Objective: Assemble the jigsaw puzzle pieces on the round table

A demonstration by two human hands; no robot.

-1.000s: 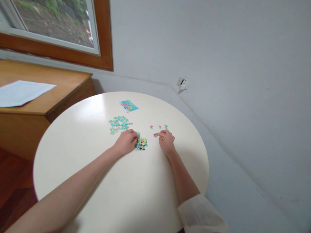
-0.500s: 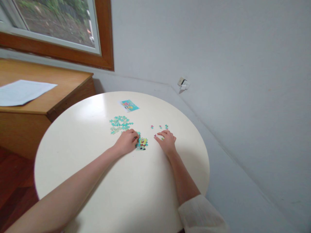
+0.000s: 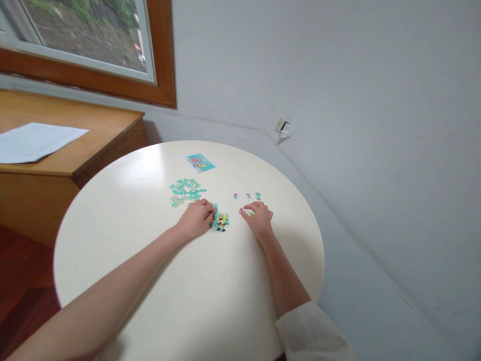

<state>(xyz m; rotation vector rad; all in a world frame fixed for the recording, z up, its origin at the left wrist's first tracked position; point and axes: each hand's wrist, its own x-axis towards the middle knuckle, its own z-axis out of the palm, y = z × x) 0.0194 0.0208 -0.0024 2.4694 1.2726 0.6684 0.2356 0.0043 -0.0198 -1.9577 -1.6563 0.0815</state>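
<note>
A joined section of jigsaw puzzle [image 3: 222, 219] with a yellow cartoon figure lies flat on the white round table [image 3: 180, 296]. My left hand [image 3: 197, 218] is curled at its left edge, fingers closed against it and covering part of that side. To the right, my right hand [image 3: 259, 217] has its thumb and forefinger closed around a small pinkish puzzle piece [image 3: 241, 209]. Beneath its fingers a yellowish puzzle piece [image 3: 251, 214] is partly hidden. Just beyond lie a few loose pieces, among them a pink one [image 3: 235, 196] and a teal one [image 3: 258, 195].
A spread of teal puzzle pieces [image 3: 186, 190] lies beyond my left hand. Farther back is a picture card [image 3: 201, 163] with cartoon figures. A wooden desk [image 3: 105, 123] bearing a paper sheet [image 3: 41, 142] stands at left. The wall [image 3: 338, 125] has a socket with a plug [image 3: 285, 129].
Both hands stay almost where they were. The right thumb and forefinger, with the small piece, have shifted very slightly. The puzzle section looks the same.
</note>
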